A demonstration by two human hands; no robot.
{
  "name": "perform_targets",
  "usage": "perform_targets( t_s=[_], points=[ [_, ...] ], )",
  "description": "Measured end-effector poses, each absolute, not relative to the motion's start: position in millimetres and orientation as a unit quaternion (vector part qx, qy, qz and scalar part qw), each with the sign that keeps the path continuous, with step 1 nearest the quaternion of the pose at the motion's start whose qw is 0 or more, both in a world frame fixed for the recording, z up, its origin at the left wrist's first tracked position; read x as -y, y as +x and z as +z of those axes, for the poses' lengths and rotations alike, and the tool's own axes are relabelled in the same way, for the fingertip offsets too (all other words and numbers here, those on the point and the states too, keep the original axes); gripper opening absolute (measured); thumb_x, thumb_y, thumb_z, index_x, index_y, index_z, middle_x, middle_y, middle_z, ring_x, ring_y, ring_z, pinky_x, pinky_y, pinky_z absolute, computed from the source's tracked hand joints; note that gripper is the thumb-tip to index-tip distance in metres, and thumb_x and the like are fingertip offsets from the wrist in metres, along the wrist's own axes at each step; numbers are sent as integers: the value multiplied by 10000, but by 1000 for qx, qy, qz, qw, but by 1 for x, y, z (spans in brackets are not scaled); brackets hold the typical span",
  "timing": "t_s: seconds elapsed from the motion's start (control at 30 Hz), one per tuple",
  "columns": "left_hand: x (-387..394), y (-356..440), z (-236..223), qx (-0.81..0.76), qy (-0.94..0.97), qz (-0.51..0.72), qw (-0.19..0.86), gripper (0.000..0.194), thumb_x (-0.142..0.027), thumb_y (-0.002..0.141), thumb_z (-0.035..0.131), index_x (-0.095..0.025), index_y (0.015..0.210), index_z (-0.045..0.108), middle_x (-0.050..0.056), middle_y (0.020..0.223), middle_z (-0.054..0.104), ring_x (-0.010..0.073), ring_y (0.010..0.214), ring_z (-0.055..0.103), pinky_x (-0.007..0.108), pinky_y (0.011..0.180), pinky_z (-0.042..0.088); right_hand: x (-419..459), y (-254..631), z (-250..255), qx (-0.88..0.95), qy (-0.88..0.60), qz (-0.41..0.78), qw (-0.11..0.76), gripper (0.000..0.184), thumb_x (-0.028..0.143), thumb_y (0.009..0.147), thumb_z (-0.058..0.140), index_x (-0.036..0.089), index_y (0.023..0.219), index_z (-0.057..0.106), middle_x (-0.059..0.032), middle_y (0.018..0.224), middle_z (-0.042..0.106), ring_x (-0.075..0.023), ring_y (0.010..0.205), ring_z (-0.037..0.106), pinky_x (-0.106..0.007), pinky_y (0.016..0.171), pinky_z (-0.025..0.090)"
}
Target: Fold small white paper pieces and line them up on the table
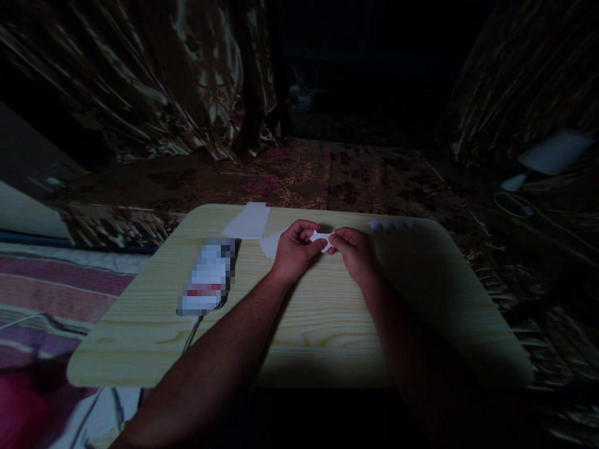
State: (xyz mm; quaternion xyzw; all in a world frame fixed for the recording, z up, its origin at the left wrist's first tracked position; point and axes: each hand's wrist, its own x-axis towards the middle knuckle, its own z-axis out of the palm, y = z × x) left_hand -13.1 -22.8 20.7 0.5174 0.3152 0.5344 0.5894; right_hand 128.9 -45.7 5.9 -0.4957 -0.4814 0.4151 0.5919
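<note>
Between my two hands, above the middle of the wooden table (318, 324), is a small folded piece of white paper (320, 241) with pointed corners. My left hand (294, 249) pinches its left side, thumb in front. The fingers of my right hand (352, 249) are closed on its right end. Part of the paper is hidden behind my fingertips. Beside my left hand lies a loose white paper sheet (269, 245), partly covered by the hand. Farther back, more white paper (250, 221) rests near the table's far edge. Several small folded paper pieces (392, 225) stand in a row beyond my right hand.
A blurred-out phone-like device (206, 277) with a cable (191, 333) lies on the table's left part. Behind the table is a ledge with patterned cloth (299, 174), and curtains (210, 75) hang there. A white lamp (555, 153) stands at right; a striped bed cover (70, 293) is at left.
</note>
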Motion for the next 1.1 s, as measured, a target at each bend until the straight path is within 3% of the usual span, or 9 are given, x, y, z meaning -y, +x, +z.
perform_targets(
  t_s=[0.4, 1.1],
  points=[
    [21, -14, 16, -331, 535, 542, 557, 367, -213, 596, 814, -162, 901, 616, -18, 718, 636, 89, 594, 574, 203, 552, 431, 48, 127, 11, 475, -494, 429, 589, 210, 379, 729, 668, 172, 740, 637, 9, 571, 630, -130, 535, 568, -258, 547, 417],
    [22, -12, 16, -338, 494, 542, 589, 361, -198, 579, 805, -175, 877, 602, -34, 677, 645, 80, 520, 540, 211, 526, 416, 48, 126, 9, 495, -485, 413, 591, 186, 360, 746, 675, 180, 757, 626, 5, 603, 636, -133, 549, 580, -261, 557, 437]
  ],
)
